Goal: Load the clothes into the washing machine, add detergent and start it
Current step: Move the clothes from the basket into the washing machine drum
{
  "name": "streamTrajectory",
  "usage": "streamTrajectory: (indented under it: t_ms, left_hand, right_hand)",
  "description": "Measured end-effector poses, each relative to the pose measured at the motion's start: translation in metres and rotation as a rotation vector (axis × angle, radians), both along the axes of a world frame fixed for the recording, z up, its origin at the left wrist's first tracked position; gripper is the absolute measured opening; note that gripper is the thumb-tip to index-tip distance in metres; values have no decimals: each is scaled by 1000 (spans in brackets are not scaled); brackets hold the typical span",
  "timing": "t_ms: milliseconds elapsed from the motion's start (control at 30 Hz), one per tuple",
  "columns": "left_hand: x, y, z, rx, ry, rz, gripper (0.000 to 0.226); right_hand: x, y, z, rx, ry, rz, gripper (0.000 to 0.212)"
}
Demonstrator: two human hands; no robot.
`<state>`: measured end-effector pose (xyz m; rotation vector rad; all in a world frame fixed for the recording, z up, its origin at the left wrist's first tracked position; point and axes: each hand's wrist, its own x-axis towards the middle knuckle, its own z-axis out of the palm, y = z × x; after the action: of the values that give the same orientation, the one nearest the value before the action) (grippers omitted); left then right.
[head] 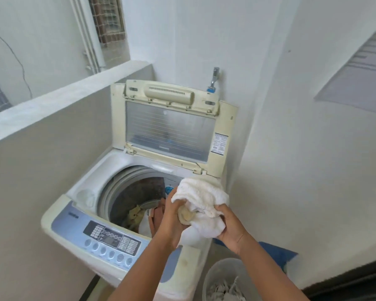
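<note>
White towel (pixel 202 198) gripped by both hands over drum rim (pixel 109 192).

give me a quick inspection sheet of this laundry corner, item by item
surface: white top-loading washing machine, hinged lid raised against the wall, blue control panel at the front.
job's things: white bunched towel held above the drum's right edge; yellowish and reddish clothes already in the drum; detergent not seen.
clutter: round translucent laundry basket with pale clothes, on the floor at right.
grippers: left hand and right hand both grip the towel.
cables: thin dark wire on the far wall.
surroundings: metal wall tap, low concrete parapet.
</note>
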<state>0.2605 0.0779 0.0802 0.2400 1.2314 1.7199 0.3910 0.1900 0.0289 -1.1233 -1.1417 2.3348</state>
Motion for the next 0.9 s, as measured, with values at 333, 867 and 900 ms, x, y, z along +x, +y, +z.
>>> streamTrajectory:
  t_ms: [333, 867, 900]
  left_hand:
    - [-97, -18, -11, -136, -34, 7, 48]
    - [-248, -12, -106, -430, -15, -190, 35]
    - [-252, -13, -113, -493, 4, -208, 40]
  right_hand:
    - [-98, -14, -17, -6, -107, 29, 54]
    - [-224, -43, -87, -29, -528, -12, 77]
    - [-226, -46, -89, -26, -557, -10, 74]
